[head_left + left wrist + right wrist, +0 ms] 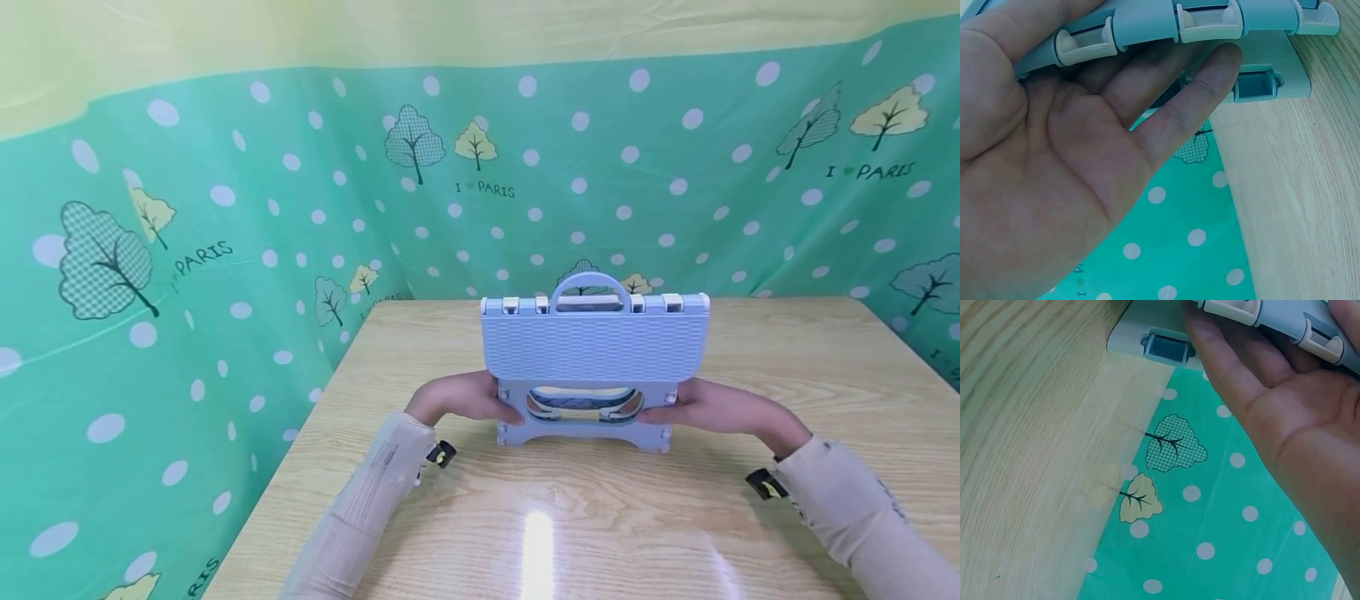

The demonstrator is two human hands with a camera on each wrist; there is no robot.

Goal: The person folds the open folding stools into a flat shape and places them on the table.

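Note:
A light blue folding step stool (592, 346) stands on the wooden table in the head view, its textured top panel tilted toward me and its arched carry handle upward. My left hand (472, 396) grips the left side of the leg frame, thumb on the front face. On the opposite side, my right hand (708, 406) holds the frame the same way, with its thumb near the oval cutout. Behind the frame the other fingers are partly hidden. White hinge clips along the stool's edge (1147, 25) show above the palm in the left wrist view, and similar ones in the right wrist view.
The wood-grain table (600, 517) extends around the stool, with a bright light reflection at its front. Behind and to the left hangs a green curtain (300, 208) with white dots and tree prints. A small black device (441, 454) sits at each wrist.

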